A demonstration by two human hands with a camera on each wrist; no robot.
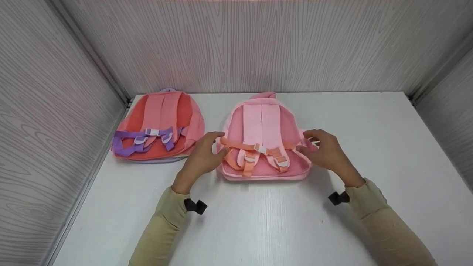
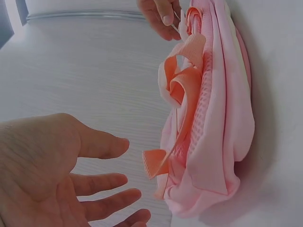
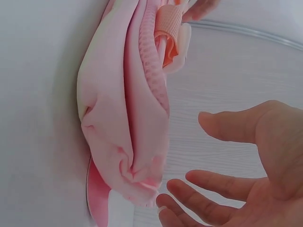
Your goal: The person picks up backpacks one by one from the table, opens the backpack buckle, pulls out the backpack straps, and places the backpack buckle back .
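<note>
A pink backpack (image 1: 262, 125) lies on the table with its strap side up, its orange webbing and white buckles (image 1: 260, 149) across the lower half. My left hand (image 1: 205, 154) hovers at the backpack's left side, thumb and fingers spread. On the opposite side is my right hand (image 1: 325, 151), its fingers loosely bent near the right edge. Both wrist views show a gap between the palm and the bag, with the left hand (image 2: 90, 175) and right hand (image 3: 241, 165) holding nothing. A loose orange strap end (image 2: 156, 163) sticks out toward the left fingers.
A second backpack (image 1: 159, 125), coral red with purple straps, lies to the left, close to my left hand. Wood-grain panels (image 1: 258, 44) stand behind the white table (image 1: 266, 221) and at both sides.
</note>
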